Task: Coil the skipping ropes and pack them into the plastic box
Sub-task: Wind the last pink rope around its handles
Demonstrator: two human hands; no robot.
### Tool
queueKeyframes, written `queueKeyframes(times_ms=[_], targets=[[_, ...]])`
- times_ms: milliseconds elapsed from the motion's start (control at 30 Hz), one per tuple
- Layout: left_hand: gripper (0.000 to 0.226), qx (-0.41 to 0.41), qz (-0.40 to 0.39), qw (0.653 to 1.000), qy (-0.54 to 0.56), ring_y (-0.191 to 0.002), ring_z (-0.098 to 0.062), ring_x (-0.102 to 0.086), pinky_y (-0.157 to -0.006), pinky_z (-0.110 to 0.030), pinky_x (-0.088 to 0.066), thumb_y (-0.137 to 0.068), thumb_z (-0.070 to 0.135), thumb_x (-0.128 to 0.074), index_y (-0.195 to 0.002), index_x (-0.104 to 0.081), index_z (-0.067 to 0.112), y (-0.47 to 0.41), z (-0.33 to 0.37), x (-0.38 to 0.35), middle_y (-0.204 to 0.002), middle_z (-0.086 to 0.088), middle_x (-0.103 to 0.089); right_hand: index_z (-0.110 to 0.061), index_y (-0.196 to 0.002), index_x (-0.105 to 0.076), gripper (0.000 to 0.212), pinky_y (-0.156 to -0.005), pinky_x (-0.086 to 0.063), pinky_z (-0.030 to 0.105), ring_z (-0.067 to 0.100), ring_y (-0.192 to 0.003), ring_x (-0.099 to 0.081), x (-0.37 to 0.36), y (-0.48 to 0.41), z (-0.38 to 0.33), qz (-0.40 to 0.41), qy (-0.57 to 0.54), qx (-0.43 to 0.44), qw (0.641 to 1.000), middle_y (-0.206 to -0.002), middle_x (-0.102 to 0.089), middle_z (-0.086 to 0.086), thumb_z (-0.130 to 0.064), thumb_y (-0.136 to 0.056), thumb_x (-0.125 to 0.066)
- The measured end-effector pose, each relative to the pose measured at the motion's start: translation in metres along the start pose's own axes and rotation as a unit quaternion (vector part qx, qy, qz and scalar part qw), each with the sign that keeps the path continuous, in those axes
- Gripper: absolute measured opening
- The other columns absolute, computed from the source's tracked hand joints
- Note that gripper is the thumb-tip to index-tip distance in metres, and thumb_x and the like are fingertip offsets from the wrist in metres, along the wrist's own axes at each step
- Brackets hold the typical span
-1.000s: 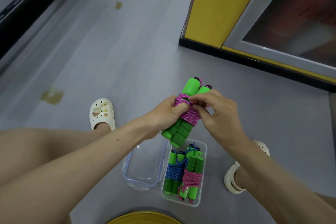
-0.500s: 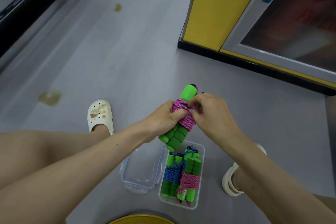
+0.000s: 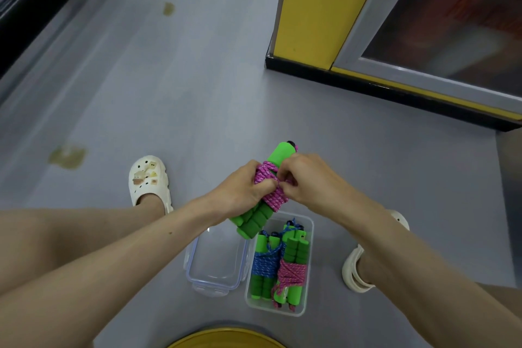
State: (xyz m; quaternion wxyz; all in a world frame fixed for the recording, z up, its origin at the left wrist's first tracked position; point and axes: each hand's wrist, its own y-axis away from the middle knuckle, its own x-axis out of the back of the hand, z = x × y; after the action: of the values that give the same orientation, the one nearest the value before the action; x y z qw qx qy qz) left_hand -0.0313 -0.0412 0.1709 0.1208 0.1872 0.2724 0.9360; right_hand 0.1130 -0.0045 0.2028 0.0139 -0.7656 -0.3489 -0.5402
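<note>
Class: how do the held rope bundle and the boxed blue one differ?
The held bundle has pink cord, the blue bundle blue. The held bundle is tilted, gripped by the left hand and right hand; the blue bundle lies in the plastic box. Both have green handles.

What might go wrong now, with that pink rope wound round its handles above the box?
1. The right hand pinches the end of the pink rope at the coil while the left hand grips the handles; a slip before the end is tucked could let the rope unwind.
2. The box already holds a blue bundle and a pink bundle side by side; a third may sit high and block the lid.
</note>
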Motion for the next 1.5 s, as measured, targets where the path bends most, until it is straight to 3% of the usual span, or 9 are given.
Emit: queueKeyframes(times_ms=[300, 533, 667, 800, 900, 967, 1100, 1367, 1500], targets=[[0.017, -0.011, 0.045, 0.999, 0.025, -0.075, -0.016, -0.055, -0.074, -0.035, -0.049, -0.088, 0.023, -0.056, -0.103, -0.053, 0.016, -0.001, 0.002, 0.002, -0.084, 0.001, -0.06, -0.004, -0.089, -0.065, 0.014, -0.074, -0.045, 0.042, 0.028, -0.082, -0.056, -0.007, 0.0, -0.005, 0.076, 0.002, -0.005, 0.997, -0.089, -0.061, 0.011, -0.013, -0.083, -0.056], [0.02, 0.007, 0.041, 0.996, 0.074, -0.073, -0.017, -0.055, -0.074, -0.039, -0.05, -0.078, 0.032, -0.058, -0.09, -0.053, 0.017, -0.001, 0.008, 0.003, -0.08, 0.0, -0.058, -0.006, -0.098, -0.063, 0.016, -0.067, -0.028, 0.026, 0.024, -0.085, -0.056, -0.006, 0.006, -0.007, 0.137, -0.02, -0.008, 0.99, -0.094, -0.061, 0.007, -0.013, -0.086, -0.056], [0.009, -0.008, 0.081, 0.993, 0.082, -0.072, -0.018, -0.056, -0.076, -0.044, -0.052, -0.083, 0.021, -0.059, -0.088, -0.055, 0.014, -0.001, 0.002, -0.001, -0.077, -0.001, -0.059, -0.006, -0.098, -0.064, 0.015, -0.068, -0.03, 0.026, 0.023, -0.084, -0.055, -0.015, 0.006, -0.009, 0.148, -0.033, -0.004, 0.988, -0.094, -0.06, 0.007, -0.014, -0.087, -0.057], [0.017, -0.021, 0.113, 0.99, 0.082, -0.07, -0.021, -0.059, -0.072, -0.045, -0.054, -0.077, 0.03, -0.062, -0.084, -0.058, 0.015, -0.002, 0.002, 0.004, -0.075, -0.002, -0.061, -0.007, -0.099, -0.069, 0.016, -0.071, -0.042, 0.03, 0.021, -0.079, -0.057, -0.017, 0.002, -0.009, 0.19, -0.098, -0.022, 0.977, -0.089, -0.063, 0.006, -0.011, -0.085, -0.063], [0.021, -0.014, 0.125, 0.988, 0.089, -0.071, -0.021, -0.058, -0.072, -0.041, -0.052, -0.071, 0.035, -0.062, -0.079, -0.059, 0.016, -0.005, 0.007, 0.013, -0.071, 0.001, -0.06, -0.009, -0.108, -0.07, 0.029, -0.074, -0.051, 0.029, 0.018, -0.074, -0.06, -0.009, 0.003, -0.012, 0.163, -0.211, -0.025, 0.963, -0.079, -0.06, -0.002, -0.004, -0.079, -0.07], [0.026, -0.009, 0.117, 0.988, 0.097, -0.075, -0.026, -0.062, -0.078, -0.049, -0.055, -0.066, 0.038, -0.061, -0.081, -0.061, 0.016, -0.006, 0.011, 0.018, -0.074, -0.003, -0.063, -0.008, -0.112, -0.068, 0.037, -0.074, -0.052, 0.024, 0.018, -0.073, -0.06, -0.004, 0.002, -0.009, 0.13, -0.264, -0.026, 0.955, -0.078, -0.059, -0.004, 0.005, -0.077, -0.068], [0.034, 0.006, 0.091, 0.988, 0.122, -0.083, -0.041, -0.067, -0.077, -0.06, -0.053, -0.064, 0.037, -0.063, -0.088, -0.062, 0.013, -0.006, 0.014, 0.018, -0.089, -0.017, -0.069, -0.007, -0.113, -0.067, 0.04, -0.069, -0.049, 0.014, 0.013, -0.07, -0.056, -0.001, 0.001, -0.003, 0.121, -0.269, -0.018, 0.956, -0.079, -0.057, -0.003, 0.01, -0.077, -0.067], [0.024, -0.03, 0.084, 0.996, 0.031, -0.082, -0.026, -0.066, -0.078, -0.046, -0.055, -0.079, 0.034, -0.065, -0.094, -0.061, 0.016, -0.004, 0.011, 0.016, -0.085, -0.006, -0.067, -0.014, -0.104, -0.07, 0.027, -0.061, -0.031, 0.004, 0.001, -0.07, -0.041, 0.0, -0.004, -0.001, 0.139, -0.159, -0.049, 0.976, -0.077, -0.039, -0.015, -0.016, -0.078, -0.075], [0.018, -0.063, 0.097, 0.993, -0.021, -0.072, -0.017, -0.061, -0.062, -0.029, -0.048, -0.084, 0.031, -0.061, -0.096, -0.06, 0.017, -0.004, 0.013, 0.017, -0.08, 0.0, -0.064, -0.012, -0.101, -0.068, 0.023, -0.065, -0.03, 0.013, 0.008, -0.084, -0.041, -0.004, -0.004, -0.001, 0.148, -0.146, -0.054, 0.977, -0.085, -0.04, -0.009, -0.018, -0.079, -0.074]])
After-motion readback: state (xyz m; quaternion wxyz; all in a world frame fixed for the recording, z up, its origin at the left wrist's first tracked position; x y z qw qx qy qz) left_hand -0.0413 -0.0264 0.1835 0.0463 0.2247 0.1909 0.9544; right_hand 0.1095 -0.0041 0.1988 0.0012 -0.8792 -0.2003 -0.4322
